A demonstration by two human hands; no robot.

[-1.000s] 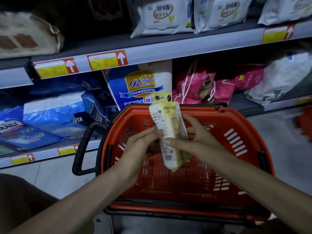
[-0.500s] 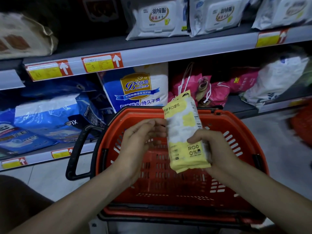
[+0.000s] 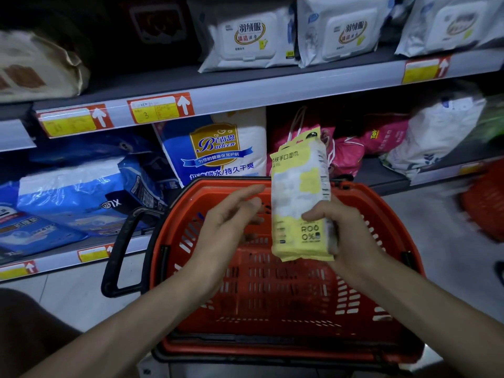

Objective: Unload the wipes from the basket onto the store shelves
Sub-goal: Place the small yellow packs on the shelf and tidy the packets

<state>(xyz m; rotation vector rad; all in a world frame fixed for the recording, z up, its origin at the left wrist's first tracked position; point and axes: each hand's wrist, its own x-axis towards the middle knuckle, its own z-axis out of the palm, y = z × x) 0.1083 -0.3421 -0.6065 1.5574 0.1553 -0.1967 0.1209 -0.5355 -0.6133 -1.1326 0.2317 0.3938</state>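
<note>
A yellow and white pack of wipes [image 3: 300,203] stands upright over the red basket [image 3: 286,304], front face toward me. My right hand [image 3: 346,236] grips its lower right edge, thumb across the front. My left hand [image 3: 231,227] hovers just left of the pack, fingers straight and spread, apart from it. I see no other packs through the basket's slotted bottom. White wipe packs [image 3: 248,39] lean on the upper shelf [image 3: 272,88].
The basket's black handle [image 3: 122,249] sticks out to the left. Blue diaper packs [image 3: 81,195], a white and blue Baileen pack [image 3: 218,151] and pink bags [image 3: 346,156] fill the lower shelf. Another red basket [image 3: 485,205] sits at the far right on the floor.
The pack was turned from its back to its front face and lifted slightly. My left hand let go and drew away to the left; my right hand now holds it alone.
</note>
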